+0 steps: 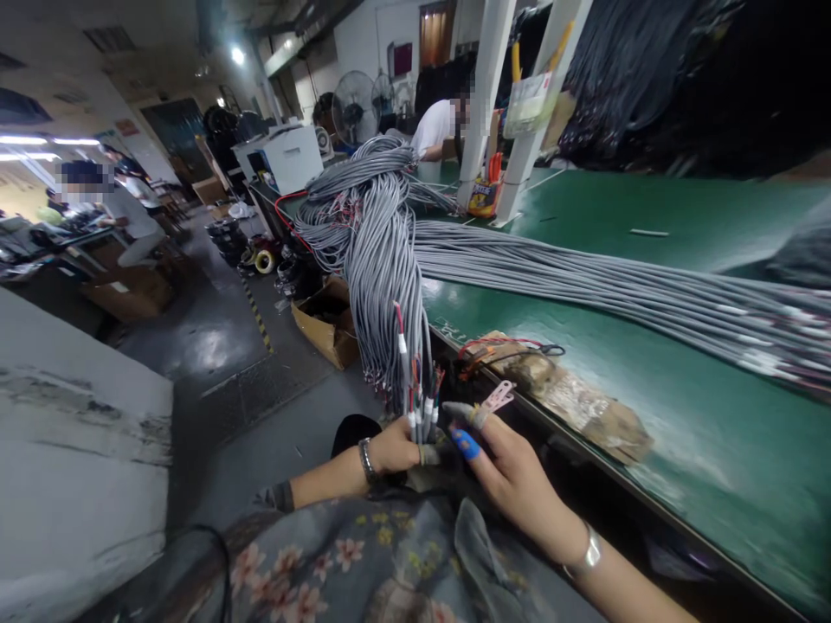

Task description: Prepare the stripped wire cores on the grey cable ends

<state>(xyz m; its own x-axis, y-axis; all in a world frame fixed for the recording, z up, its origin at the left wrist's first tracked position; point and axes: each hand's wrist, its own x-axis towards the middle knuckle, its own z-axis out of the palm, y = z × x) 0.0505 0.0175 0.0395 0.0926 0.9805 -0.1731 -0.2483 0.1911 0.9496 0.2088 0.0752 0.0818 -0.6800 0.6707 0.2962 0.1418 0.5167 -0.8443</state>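
My left hand [393, 448] is closed around several grey cables [421, 426] just below their white-banded ends, where thin coloured wires fan out. One cable end with a red tip [398, 322] stands higher than the others. To the right of these ends is my right hand [512, 463], its thumb wrapped in blue tape [466, 444] and its forefinger in a grey cover. Thumb and forefinger come together on something too small to make out. A pink piece with holes [499, 396] sticks out by the forefinger; how it is held is unclear.
A thick bundle of grey cables [383, 251] hangs over the end of the green table [707, 407]; more cables [597, 281] stretch along it. A taped brown package [571, 402] lies near its edge. A cardboard box [331, 324] stands on the floor. Other people work farther back.
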